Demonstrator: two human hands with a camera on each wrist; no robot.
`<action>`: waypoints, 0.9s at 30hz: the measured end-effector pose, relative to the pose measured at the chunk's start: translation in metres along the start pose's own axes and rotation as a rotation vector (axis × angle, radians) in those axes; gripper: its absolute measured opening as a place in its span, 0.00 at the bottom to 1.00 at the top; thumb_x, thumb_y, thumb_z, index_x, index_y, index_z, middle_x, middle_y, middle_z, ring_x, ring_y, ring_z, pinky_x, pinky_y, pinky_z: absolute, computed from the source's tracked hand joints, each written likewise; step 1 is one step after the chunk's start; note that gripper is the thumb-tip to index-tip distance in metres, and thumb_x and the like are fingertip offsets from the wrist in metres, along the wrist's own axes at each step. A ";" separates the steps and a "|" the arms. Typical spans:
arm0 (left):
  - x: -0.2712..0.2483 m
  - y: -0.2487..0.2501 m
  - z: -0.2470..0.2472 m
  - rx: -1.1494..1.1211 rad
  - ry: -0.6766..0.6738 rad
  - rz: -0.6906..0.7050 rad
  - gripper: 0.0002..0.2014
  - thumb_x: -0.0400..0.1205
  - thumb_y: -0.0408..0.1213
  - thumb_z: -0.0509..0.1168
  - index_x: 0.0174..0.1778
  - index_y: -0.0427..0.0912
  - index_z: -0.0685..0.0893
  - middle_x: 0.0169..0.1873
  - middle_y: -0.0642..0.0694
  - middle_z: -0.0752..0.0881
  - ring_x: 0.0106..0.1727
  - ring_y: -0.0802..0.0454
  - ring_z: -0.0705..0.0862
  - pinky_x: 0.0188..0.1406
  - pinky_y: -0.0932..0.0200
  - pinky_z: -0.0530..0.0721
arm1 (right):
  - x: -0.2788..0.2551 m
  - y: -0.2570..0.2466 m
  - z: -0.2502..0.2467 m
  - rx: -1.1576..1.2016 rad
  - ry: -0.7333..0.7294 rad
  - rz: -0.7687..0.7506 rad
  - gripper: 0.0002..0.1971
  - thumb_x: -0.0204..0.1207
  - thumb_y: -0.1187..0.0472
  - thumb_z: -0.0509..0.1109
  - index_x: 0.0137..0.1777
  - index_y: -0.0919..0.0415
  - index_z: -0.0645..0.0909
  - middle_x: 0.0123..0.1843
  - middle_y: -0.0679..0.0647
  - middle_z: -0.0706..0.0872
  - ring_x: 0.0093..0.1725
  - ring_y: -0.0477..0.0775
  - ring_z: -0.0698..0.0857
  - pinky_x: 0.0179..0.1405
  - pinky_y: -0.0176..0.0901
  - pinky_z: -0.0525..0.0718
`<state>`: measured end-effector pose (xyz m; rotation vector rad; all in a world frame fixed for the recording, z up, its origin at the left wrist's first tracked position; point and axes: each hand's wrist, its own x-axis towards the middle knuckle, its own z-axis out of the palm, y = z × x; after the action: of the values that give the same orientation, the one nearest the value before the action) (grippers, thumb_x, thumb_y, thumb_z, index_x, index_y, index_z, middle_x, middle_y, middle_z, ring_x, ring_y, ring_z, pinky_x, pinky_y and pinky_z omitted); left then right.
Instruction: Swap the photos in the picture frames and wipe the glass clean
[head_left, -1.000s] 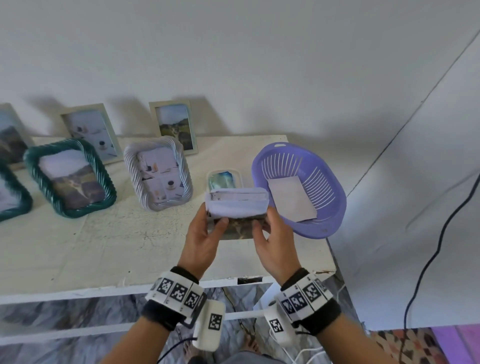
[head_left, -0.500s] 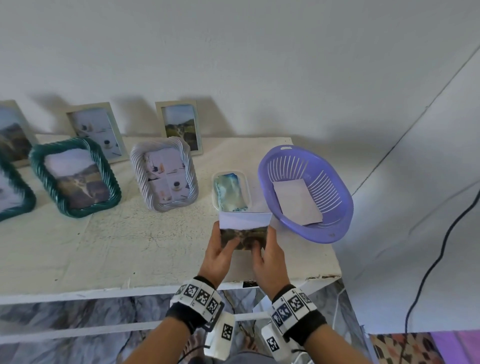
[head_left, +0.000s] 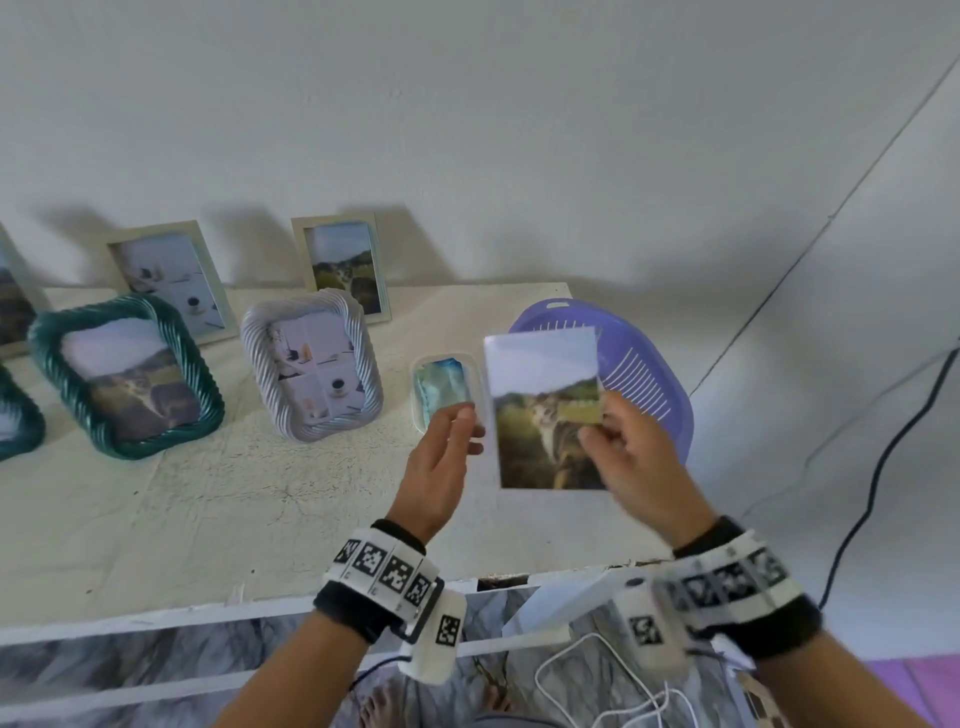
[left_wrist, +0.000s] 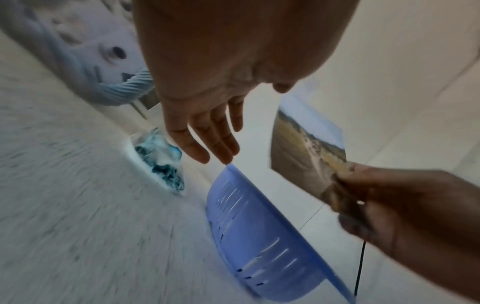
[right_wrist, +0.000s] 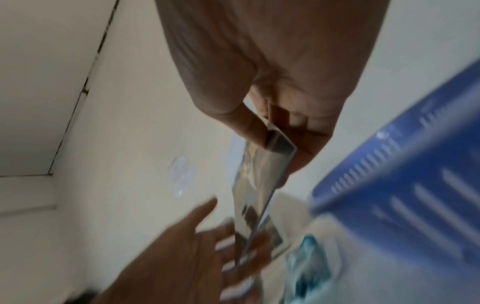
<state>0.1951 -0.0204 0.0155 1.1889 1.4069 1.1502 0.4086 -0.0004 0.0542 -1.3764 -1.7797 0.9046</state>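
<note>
My right hand (head_left: 605, 434) (right_wrist: 280, 142) pinches a landscape photo with an animal (head_left: 545, 410) (left_wrist: 306, 156) by its right edge, upright above the table's right end. My left hand (head_left: 457, 426) (left_wrist: 207, 142) hovers just left of the photo with straight fingers, holding nothing. A blue-green cloth lies in a small white tray (head_left: 445, 387) (left_wrist: 161, 162) behind the left hand. Framed pictures stand on the table: a grey twisted frame (head_left: 311, 371), a green twisted frame (head_left: 124, 374) and two flat pale frames (head_left: 171, 280) (head_left: 345, 265) against the wall.
A purple slotted basket (head_left: 644, 374) (left_wrist: 259, 236) sits at the table's right end behind the photo. The white table (head_left: 208, 519) has its front edge just before my wrists. A black cable (head_left: 878, 478) hangs at the right by the wall.
Both hands held the photo low near the table edge. Now the left hand has let go, and the right hand has lifted the photo up and to the right, in front of the basket.
</note>
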 end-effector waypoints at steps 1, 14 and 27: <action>0.008 -0.002 0.004 0.095 0.006 -0.015 0.18 0.89 0.51 0.56 0.70 0.47 0.77 0.57 0.47 0.86 0.54 0.53 0.87 0.48 0.63 0.81 | 0.013 0.002 -0.018 -0.042 0.010 0.043 0.06 0.81 0.64 0.65 0.56 0.59 0.79 0.50 0.51 0.90 0.48 0.48 0.90 0.48 0.60 0.89; 0.045 -0.002 0.060 0.062 -0.099 -0.156 0.32 0.85 0.40 0.67 0.83 0.48 0.60 0.43 0.44 0.89 0.43 0.54 0.90 0.42 0.50 0.91 | 0.135 0.041 -0.050 -0.713 -0.483 0.421 0.12 0.77 0.62 0.66 0.48 0.75 0.79 0.42 0.63 0.78 0.39 0.59 0.78 0.38 0.45 0.71; 0.061 -0.008 0.052 -0.031 -0.021 -0.161 0.28 0.84 0.34 0.68 0.81 0.46 0.68 0.47 0.35 0.87 0.43 0.48 0.91 0.39 0.54 0.92 | 0.133 0.035 -0.048 -0.753 -0.451 0.377 0.23 0.83 0.60 0.65 0.72 0.76 0.72 0.62 0.72 0.84 0.56 0.69 0.88 0.57 0.59 0.86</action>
<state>0.2401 0.0435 -0.0041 1.0430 1.4357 1.0407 0.4414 0.1407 0.0640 -2.1668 -2.3964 0.8033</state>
